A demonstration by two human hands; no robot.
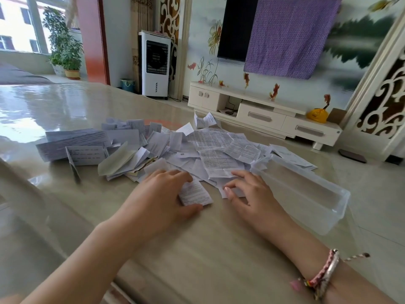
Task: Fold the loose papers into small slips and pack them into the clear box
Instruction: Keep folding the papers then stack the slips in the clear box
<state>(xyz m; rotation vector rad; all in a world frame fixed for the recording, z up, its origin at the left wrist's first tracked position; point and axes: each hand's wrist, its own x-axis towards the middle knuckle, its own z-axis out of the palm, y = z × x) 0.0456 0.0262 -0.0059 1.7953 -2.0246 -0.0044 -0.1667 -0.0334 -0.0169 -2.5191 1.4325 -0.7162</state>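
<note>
Glossy beige table bearing a spread heap of loose white printed papers; at its right edge, touching the heap, stands an open, clear rectangular plastic box. The left hand pinches a small folded printed slip between thumb and fingers. The right hand curls its grip on a white paper beside the box.

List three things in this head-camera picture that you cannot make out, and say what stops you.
1. Print on the small folded white paper slip: too small and blurred; the left hand covers its near edge.
2. What the right hand touches: its fingers hide it.
3. Far end of the clear rectangular plastic box: transparent walls blend into the heap of loose white papers.
</note>
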